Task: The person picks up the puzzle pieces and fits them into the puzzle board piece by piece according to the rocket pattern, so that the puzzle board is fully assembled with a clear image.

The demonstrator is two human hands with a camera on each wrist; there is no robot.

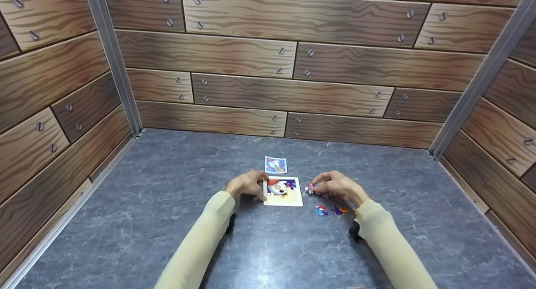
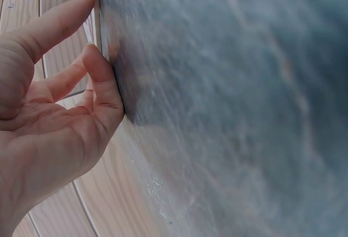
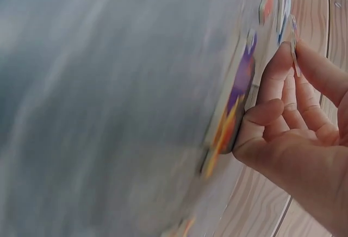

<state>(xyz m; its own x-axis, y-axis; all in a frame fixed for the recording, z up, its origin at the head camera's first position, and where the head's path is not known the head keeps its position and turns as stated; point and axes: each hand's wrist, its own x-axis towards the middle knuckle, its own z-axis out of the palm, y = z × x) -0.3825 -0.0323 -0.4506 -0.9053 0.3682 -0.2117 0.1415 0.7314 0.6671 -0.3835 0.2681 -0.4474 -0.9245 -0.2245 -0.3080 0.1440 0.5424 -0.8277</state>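
Observation:
A square jigsaw puzzle board [image 1: 284, 202] with a cream border lies flat on the table, partly filled with a picture of a white cartoon dog. My left hand [image 1: 247, 183] rests at its left edge, thumb and fingers spread and touching the border. Just right of the board, my right hand [image 1: 337, 185] pinches a small pinkish puzzle piece [image 1: 310, 188] between thumb and finger. In the right wrist view that piece [image 3: 295, 52] appears edge-on. Loose puzzle pieces [image 1: 321, 209] lie below the right hand, including a purple and orange piece [image 1: 339, 210].
Behind the board lies a small picture card [image 1: 275, 165] with a similar dog picture. Wood-patterned walls [image 1: 289, 58] enclose the grey marbled table [image 1: 167, 238] at the back and both sides. Another orange piece [image 1: 355, 211] is partly hidden by the right wrist.

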